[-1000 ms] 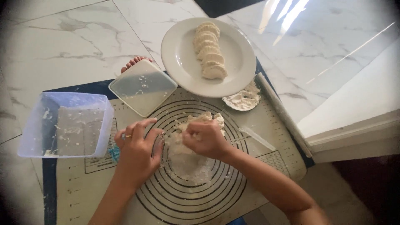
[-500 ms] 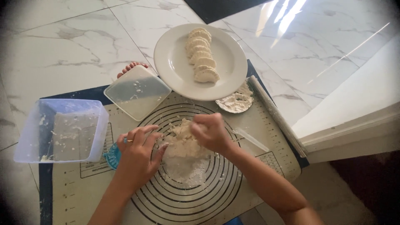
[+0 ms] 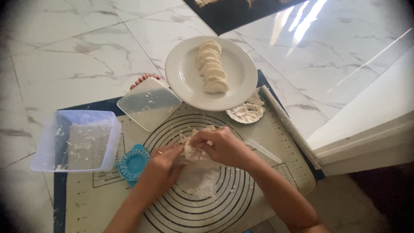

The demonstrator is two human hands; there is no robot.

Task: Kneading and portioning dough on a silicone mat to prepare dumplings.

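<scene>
Marble floor [image 3: 77, 51] is all around, white with grey lines. On it lies a big baking mat [image 3: 267, 168] with black rings drawn on it. A white plate [image 3: 181, 73] sits at the top edge of the mat, and a row of folded dumplings [image 3: 210, 67] lies on it. A clear plastic tub [image 3: 75, 140] sits at the left side of the mat, with flour stuck inside. Its flat lid [image 3: 148, 103] lies near the plate. A thin rolling pin [image 3: 289, 125] lies along the right edge. A small dish of flour [image 3: 248, 110] is just under the plate. A blue dumpling press [image 3: 133, 164] is next to the left hand [image 3: 161, 170]. Both hands meet over the floury middle of the rings. The right hand [image 3: 224, 146] and the left hand pinch a small piece of dough [image 3: 194, 151] between curled fingers.
</scene>
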